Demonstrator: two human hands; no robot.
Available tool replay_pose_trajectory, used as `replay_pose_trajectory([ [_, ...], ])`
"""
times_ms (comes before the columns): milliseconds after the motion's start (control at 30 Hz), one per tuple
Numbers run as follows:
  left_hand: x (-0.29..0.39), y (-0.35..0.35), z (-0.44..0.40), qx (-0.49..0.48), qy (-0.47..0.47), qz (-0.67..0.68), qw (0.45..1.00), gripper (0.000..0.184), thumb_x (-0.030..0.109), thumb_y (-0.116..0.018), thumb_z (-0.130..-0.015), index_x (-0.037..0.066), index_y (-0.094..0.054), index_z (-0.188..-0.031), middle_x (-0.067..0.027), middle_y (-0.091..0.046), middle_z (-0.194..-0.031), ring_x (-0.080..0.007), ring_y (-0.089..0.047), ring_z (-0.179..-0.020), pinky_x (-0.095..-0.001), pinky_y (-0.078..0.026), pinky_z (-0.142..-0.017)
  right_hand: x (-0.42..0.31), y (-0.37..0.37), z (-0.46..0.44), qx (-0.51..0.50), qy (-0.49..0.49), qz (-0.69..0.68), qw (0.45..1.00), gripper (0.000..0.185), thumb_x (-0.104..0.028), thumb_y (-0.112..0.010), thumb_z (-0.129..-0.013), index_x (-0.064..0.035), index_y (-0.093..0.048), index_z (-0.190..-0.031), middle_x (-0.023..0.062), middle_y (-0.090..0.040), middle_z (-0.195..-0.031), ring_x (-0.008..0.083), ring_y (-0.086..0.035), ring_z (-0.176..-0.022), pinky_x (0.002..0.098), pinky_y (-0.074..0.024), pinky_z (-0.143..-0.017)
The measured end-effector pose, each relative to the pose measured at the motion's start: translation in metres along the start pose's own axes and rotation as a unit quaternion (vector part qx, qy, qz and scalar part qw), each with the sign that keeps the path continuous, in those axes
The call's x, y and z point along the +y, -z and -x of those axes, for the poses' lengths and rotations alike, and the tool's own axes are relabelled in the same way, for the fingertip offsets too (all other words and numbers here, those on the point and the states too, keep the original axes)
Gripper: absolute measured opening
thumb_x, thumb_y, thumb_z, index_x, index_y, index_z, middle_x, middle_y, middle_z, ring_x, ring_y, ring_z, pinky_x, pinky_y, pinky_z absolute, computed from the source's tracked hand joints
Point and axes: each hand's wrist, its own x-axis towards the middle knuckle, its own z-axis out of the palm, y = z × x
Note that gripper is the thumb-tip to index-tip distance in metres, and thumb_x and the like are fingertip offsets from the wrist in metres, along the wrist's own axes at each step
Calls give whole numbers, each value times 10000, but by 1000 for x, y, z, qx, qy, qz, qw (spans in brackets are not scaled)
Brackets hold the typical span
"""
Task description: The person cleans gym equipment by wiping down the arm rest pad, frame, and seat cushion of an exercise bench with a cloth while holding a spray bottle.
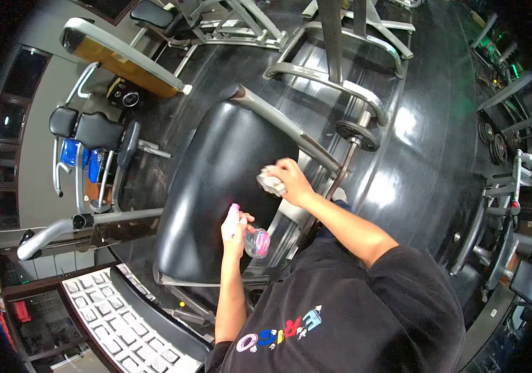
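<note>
My left hand [233,231] is closed around a spray bottle [258,244], a clear one with a pink label and a pink nozzle. The bottle is over the near part of a black padded bench [216,161]. In my right hand [292,181] is a crumpled whitish cloth [271,181], held over the right side of the same pad. I cannot tell whether the cloth touches the pad. Fingers of the right hand are bunched round the cloth, and part of it is hidden by them.
A grey metal bar [284,127] runs along the pad's far right edge. Beyond it stand a weight plate [357,135] on a bar and silver machine frames [331,81]. To the left is a seat with black pads [99,130]. A white tiled panel [123,323] lies at lower left.
</note>
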Motion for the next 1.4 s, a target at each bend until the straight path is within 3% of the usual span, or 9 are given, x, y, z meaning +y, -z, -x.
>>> replay_pose_trajectory([
  [100, 1, 0, 0, 9, -6, 4, 1000, 394, 122, -576, -966, -41, -533, -1321, -140, -661, -950, -144, -613, -659, -288, -526, -645, 49, 0, 18, 141, -179, -30, 973, 496, 67, -660, -704, -72, -559, -1169, 170, -532, -1111, 383, -568, -1083, 433, -476, -936],
  [200, -4, 2, 0, 12, -5, -5, 1000, 395, 128, -573, -967, -45, -531, -1319, -143, -664, -948, -146, -613, -653, -292, -523, -644, 40, 21, -44, 212, -197, 36, 957, 488, 58, -652, -742, -90, -582, -1202, 194, -561, -1112, 415, -603, -1045, 454, -515, -904],
  [500, -9, 1, 0, 29, -5, -10, 1000, 415, 144, -567, -963, -43, -536, -1332, -122, -670, -925, -126, -601, -626, -262, -478, -605, -2, 11, -12, -22, 37, 18, 999, 475, -12, -763, -702, -115, -630, -1146, 118, -546, -1078, 329, -590, -1066, 397, -505, -915],
  [533, -8, 0, -1, 34, -9, -6, 999, 415, 144, -567, -963, -43, -536, -1332, -122, -670, -925, -126, -601, -626, -262, -478, -605, 36, -17, 11, -10, -275, -325, 905, 440, 16, -740, -726, -105, -608, -1128, 121, -557, -1080, 336, -611, -1037, 386, -517, -895],
  [600, -6, -3, 0, 33, -15, -6, 999, 439, 149, -562, -961, -47, -535, -1352, -117, -669, -921, -123, -600, -625, -260, -485, -610, 30, 19, 10, 69, -134, -8, 989, 411, 53, -693, -756, -100, -582, -1121, 129, -568, -1083, 350, -624, -1017, 388, -521, -881],
  [800, -5, -11, 0, 63, -27, -16, 998, 491, 151, -561, -955, -38, -514, -1406, -111, -668, -916, -127, -603, -640, -263, -499, -602, 1, 34, -89, 144, -125, -22, 981, 496, 114, -603, -690, -70, -594, -1150, 155, -556, -1091, 372, -589, -1050, 400, -484, -924],
  [1067, 5, -31, 2, 132, -30, -54, 989, 558, 180, -569, -942, -35, -462, -1446, -85, -642, -902, -128, -581, -643, -254, -491, -606, 15, 60, -38, -191, 82, 19, 978, 536, 85, -680, -661, -103, -616, -1158, 135, -551, -1140, 372, -544, -1123, 431, -470, -961],
  [1233, -15, -46, 4, 181, -64, -52, 980, 504, 47, -600, -952, 19, -509, -1447, -29, -621, -908, -92, -569, -628, -260, -521, -596, 55, 96, 22, -203, -104, -16, 973, 483, 116, -570, -691, -56, -604, -1141, 163, -586, -1114, 383, -568, -1114, 405, -459, -971],
  [1400, -16, -84, 10, 264, -47, -123, 955, 112, 133, -664, -920, 27, -627, -923, -27, -613, -730, -98, -594, -601, -282, -498, -579, 104, 127, 43, -130, -226, -80, 962, 406, 82, -551, -747, -38, -603, -1131, 181, -627, -1105, 352, -606, -1090, 389, -469, -962],
])
